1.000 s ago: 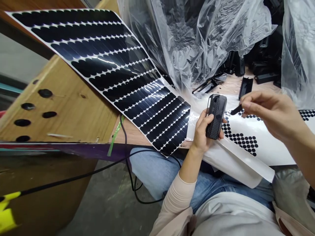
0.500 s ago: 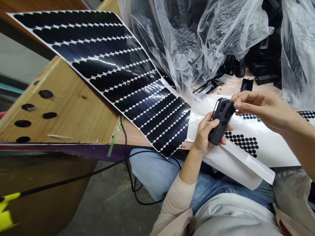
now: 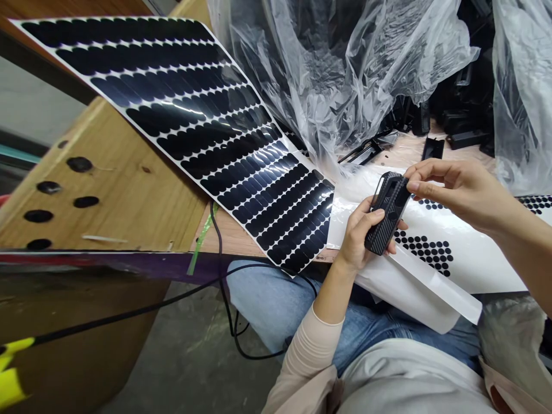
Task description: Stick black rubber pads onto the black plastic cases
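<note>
My left hand (image 3: 359, 233) is closed around a black plastic case (image 3: 387, 213) with a carbon-fibre pattern, its thumb lying on the near face. A thin clear edge shows along the case's upper left side. At the case's top right corner, the thumb and forefinger of my right hand (image 3: 457, 187) are pinched together. What those fingertips hold, if anything, is hidden. Beneath both hands lies a white backing sheet (image 3: 483, 259) with clusters of round black stickers (image 3: 425, 253). Its near edge curls over my lap.
A sheet of long black stickers (image 3: 207, 132) leans on a wooden board (image 3: 142, 190) at left. Clear plastic bags (image 3: 336, 75) and black plastic parts (image 3: 468, 126) fill the back. A black cable (image 3: 172, 305) runs across the left, above the floor.
My right fingertips have shifted very slightly left along the top corner of the case. My left hand and the case have stayed in place.
</note>
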A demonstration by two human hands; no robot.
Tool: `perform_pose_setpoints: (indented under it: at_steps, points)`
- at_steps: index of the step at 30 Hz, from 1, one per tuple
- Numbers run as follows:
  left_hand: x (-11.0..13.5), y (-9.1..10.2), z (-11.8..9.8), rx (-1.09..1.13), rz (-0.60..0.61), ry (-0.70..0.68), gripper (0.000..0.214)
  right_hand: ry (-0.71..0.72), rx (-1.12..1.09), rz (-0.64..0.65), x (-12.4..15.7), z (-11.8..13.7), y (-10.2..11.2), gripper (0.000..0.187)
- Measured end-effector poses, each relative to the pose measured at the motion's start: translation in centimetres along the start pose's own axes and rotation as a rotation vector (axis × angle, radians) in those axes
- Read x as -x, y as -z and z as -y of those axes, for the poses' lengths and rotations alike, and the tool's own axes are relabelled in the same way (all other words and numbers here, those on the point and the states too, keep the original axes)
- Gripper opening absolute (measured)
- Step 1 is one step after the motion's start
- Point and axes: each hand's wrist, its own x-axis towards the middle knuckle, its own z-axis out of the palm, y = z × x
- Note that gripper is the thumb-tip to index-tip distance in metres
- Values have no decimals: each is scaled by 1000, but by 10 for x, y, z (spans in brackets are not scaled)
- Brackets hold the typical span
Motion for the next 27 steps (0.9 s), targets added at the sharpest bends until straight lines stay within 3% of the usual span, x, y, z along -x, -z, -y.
perform_pose_setpoints:
  at_steps: [12, 22, 24, 27]
  points:
    - [-1, 1, 2, 12, 15, 6, 55, 174, 229, -59, 8, 0, -4, 19]
    - [-1, 2, 1, 5, 31, -11, 52, 278, 461, -117, 17, 3, -9, 13]
    - [-1, 1, 1, 8, 20, -16, 52, 331, 559, -198, 21, 5, -13, 17]
    - [-1, 0, 1, -5, 0, -20, 54, 359, 598, -267, 24, 4, -19, 51]
